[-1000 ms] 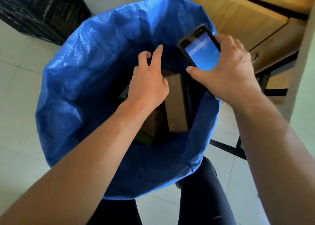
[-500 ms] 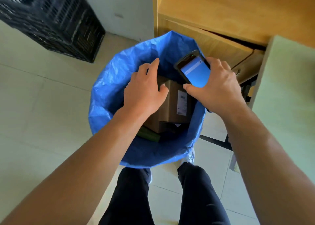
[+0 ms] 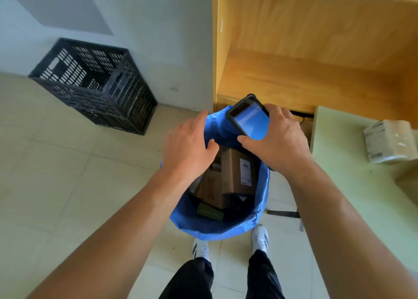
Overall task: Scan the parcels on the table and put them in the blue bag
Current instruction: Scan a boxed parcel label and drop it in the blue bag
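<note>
A wooden cabinet [image 3: 316, 49] rises beyond the fingers, a pale green desk [image 3: 352, 208] lies right of the right hand's fingers, and a black plastic crate [image 3: 95, 85] stands well left of the left hand's fingers. The blue bag [image 3: 217, 230] stands open on the floor just below both hands, with cardboard parcels [image 3: 235, 174] inside it under the fingers, while another taped parcel [image 3: 389, 141] sits on the desk, well apart to their right. The left hand [image 3: 187, 144] hovers over the bag's rim, fingers spread and empty; the right hand [image 3: 278, 138] has its fingers and thumb wrapped round a black handheld scanner [image 3: 251, 119], blue screen up.
</note>
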Demonstrator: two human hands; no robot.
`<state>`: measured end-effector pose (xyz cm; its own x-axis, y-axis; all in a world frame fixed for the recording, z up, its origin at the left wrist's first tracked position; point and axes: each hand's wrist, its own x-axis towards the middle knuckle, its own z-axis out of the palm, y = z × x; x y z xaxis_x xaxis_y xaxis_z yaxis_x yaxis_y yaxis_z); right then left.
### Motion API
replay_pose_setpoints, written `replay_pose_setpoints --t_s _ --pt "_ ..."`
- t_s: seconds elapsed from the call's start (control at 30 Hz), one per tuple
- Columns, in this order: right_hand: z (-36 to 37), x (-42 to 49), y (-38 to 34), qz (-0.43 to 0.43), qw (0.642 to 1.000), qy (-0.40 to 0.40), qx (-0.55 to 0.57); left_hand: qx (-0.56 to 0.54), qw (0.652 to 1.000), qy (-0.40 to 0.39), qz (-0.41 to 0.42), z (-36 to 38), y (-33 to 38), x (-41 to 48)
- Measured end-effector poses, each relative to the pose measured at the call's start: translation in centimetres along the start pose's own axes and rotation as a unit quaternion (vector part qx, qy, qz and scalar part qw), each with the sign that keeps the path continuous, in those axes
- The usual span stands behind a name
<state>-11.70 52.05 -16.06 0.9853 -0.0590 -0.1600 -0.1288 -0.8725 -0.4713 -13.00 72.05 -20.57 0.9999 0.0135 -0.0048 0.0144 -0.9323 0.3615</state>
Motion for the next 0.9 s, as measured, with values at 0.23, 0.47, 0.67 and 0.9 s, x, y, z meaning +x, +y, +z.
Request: replay_pose_setpoints --t_s 0.23,0.47,0.67,0.9 --pt "-3.9 -4.9 0.7 0.022 0.998 0.049 0.026 0.008 0.999 0.003 0.051 -2.9 2.7 -1.5" --pt "-10.9 -11.1 8.9 0.086 0.990 0.108 0.039 -0.020 0.992 -0.009 0.124 -2.4 14.0 -3.5" --pt "-17.7 -17.3 19.0 0.157 0.972 0.171 0.030 -0.040 0.971 -0.004 0.235 0.3 28.1 -6.6" --pt "-23.0 -24.2 30.1 0.235 0.949 0.207 0.038 -0.033 0.945 -0.018 0.325 5.0 42.1 -10.9"
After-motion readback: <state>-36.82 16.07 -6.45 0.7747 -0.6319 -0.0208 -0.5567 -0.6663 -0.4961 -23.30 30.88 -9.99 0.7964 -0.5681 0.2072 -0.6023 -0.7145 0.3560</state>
